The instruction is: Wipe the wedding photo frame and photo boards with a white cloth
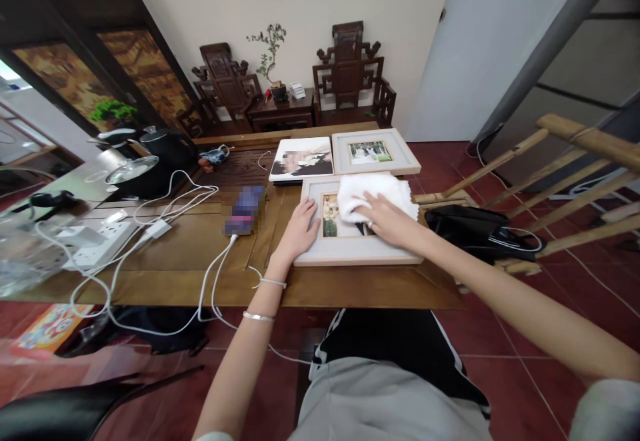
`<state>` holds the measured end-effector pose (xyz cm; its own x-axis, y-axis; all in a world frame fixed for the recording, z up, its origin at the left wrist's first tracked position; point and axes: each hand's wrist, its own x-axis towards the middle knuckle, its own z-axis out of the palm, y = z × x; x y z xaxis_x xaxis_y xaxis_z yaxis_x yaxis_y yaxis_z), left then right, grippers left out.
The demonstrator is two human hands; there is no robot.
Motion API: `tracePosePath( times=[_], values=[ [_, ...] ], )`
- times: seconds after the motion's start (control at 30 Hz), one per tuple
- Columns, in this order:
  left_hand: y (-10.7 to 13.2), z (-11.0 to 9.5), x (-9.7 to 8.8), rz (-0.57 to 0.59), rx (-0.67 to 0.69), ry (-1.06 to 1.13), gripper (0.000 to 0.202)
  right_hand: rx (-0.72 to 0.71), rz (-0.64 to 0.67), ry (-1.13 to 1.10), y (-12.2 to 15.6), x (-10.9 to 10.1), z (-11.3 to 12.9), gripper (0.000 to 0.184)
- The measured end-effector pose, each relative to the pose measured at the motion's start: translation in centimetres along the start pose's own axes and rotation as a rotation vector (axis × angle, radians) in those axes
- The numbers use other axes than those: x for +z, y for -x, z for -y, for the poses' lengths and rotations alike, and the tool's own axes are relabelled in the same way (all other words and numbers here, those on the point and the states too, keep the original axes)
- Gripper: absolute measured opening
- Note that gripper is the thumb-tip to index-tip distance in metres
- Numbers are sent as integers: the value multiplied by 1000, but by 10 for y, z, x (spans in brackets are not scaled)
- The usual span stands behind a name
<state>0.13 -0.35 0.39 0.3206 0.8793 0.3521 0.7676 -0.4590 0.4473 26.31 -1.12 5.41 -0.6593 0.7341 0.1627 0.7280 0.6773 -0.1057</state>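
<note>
A pale wooden picture frame (350, 248) lies flat on the wooden table (200, 254) in front of me. My left hand (300, 228) rests flat on the frame's left border, fingers stretched out. My right hand (387, 218) lies palm down on a white cloth (375, 191) that covers the upper right part of the frame's glass. Its fingers press the cloth against the glass.
Two more pictures lie behind: a frameless print (303, 158) and a second pale frame (373, 151). A phone (245, 209) on a white cable, a power strip (103, 236), kettles (145, 154) and a black bag (470, 228) on a bamboo chair surround the spot.
</note>
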Motion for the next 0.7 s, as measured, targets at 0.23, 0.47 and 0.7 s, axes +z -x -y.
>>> tracePosePath(
  times=[0.23, 0.47, 0.7],
  values=[
    [0, 1, -1, 7, -3, -4, 46, 73, -39, 118, -49, 4, -43, 56],
    [0, 0, 1, -1, -4, 8, 46, -89, 112, 52, -3, -4, 15, 51],
    [0, 2, 2, -11, 20, -38, 45, -179, 225, -146, 48, -24, 69, 51]
  ],
)
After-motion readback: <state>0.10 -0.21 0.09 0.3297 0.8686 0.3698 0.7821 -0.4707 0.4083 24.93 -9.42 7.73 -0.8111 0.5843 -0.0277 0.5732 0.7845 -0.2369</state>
